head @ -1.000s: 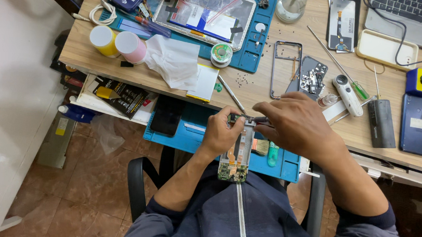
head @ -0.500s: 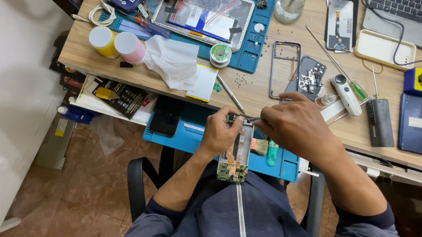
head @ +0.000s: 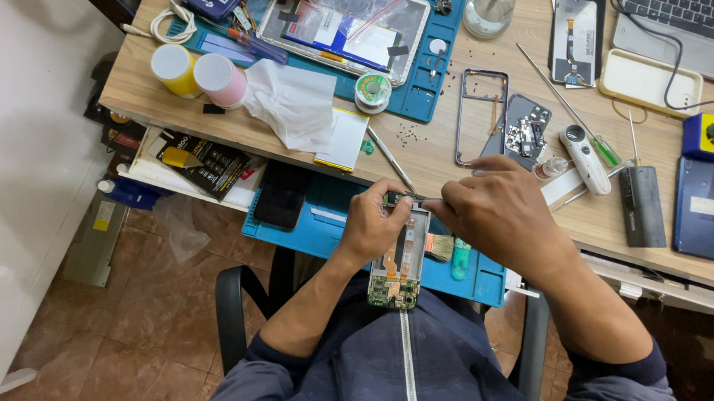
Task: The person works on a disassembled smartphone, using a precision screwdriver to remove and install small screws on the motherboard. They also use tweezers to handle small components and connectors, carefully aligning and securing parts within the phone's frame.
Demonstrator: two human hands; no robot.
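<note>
Floor, far left: brown tiles (head: 143, 328) lie bare beside the chair, the widest open room in view.
Desk's left edge: a yellow cup (head: 172, 68) and a pink cup (head: 218, 79) stand touching, near the wooden desk (head: 450, 161) front lip; a white tissue (head: 290, 106) lies just beside them.
Upper mat: a blue work mat (head: 418, 84) holds a clear tray (head: 343, 22) and a solder spool (head: 373, 90) near its lower edge.
Pull-out shelf: a lower blue mat (head: 322, 227) juts from under the desk front; a black phone (head: 282, 196) lies on its left part.
Left hand: the left hand (head: 374, 224) grips the opened phone (head: 401, 257) by its left side, fingers curled and clamped on the frame.
Opened phone: held upright over the lap, in front of the shelf edge, green circuit boards showing at its top and bottom ends.
Right hand: the right hand (head: 501, 211) has its fingertips pinched together on thin tweezers (head: 413, 196), whose tip touches the phone's top end.
Shelf, right part: a small brush (head: 439, 247) and a teal tool (head: 461, 259) lie just beside the phone.
Desk centre: a bare phone frame (head: 482, 117) lies flat above the right hand, loose screws near it.
Desk right: a white handheld device (head: 584, 159), a dark grey block (head: 642, 206) and a blue phone back (head: 699, 209) crowd the front edge, little free surface between.
</note>
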